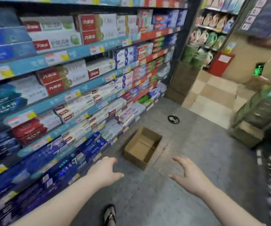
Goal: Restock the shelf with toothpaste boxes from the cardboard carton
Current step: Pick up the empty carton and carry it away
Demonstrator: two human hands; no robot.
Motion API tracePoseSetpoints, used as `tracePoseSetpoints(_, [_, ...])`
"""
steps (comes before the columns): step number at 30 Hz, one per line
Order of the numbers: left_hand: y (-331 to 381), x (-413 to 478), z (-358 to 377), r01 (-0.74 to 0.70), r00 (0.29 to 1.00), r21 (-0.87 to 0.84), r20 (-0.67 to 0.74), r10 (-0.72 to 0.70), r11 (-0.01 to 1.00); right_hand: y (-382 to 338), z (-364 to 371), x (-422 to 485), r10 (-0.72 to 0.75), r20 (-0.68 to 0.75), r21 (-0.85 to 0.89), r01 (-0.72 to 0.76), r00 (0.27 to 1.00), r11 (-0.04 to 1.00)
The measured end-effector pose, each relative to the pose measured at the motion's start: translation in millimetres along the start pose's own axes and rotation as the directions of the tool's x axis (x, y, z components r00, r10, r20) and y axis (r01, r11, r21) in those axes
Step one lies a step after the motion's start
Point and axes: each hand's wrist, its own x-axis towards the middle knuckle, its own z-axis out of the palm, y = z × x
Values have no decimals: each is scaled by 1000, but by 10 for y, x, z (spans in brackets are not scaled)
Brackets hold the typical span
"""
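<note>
Shelving [76, 52] packed with toothpaste boxes [53, 35] runs along the left of the aisle in several tiers, with red-and-white, blue and dark blue packs lying on their sides behind teal price strips; the picture is blurred, so the print on them cannot be read. The cardboard carton [134, 158] sits on the grey floor [204, 152] just beside the lowest tier, its top open and its bare inner bottom flaps showing. Both bare forearms reach forward over the floor, short of the carton; the left hand [106, 172] hangs near the bottom shelf with its fingers loosely spread, gripping nothing; the right hand [190, 175] is held palm down with fingers splayed, likewise gripping nothing. A sandalled foot [110, 215] shows at the lower edge; a round arrow sticker [173, 119] lies on the floor beyond the carton.
</note>
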Motion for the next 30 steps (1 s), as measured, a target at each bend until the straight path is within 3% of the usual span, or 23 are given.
tracePoseSetpoints(6, [521,833,105,-47,998,-3,48,47,999,527,-168,607,90,46,-19,-89,995,996])
tracePoseSetpoints(16, [1213,2704,-219,-60,988,-19,139,62,998,1181,-813,2348,176,113,-7,-176,978,984])
tracePoseSetpoints(23, [1405,3581,-475,68,993,-87,106,-59,994,1560,-1181,3465,164,215,-48,-157,963,986])
tracePoseSetpoints(30, [1441,4452,-317,388,921,-274,123,-368,880,1973,-1309,5089,24,382,-112,21,924,993])
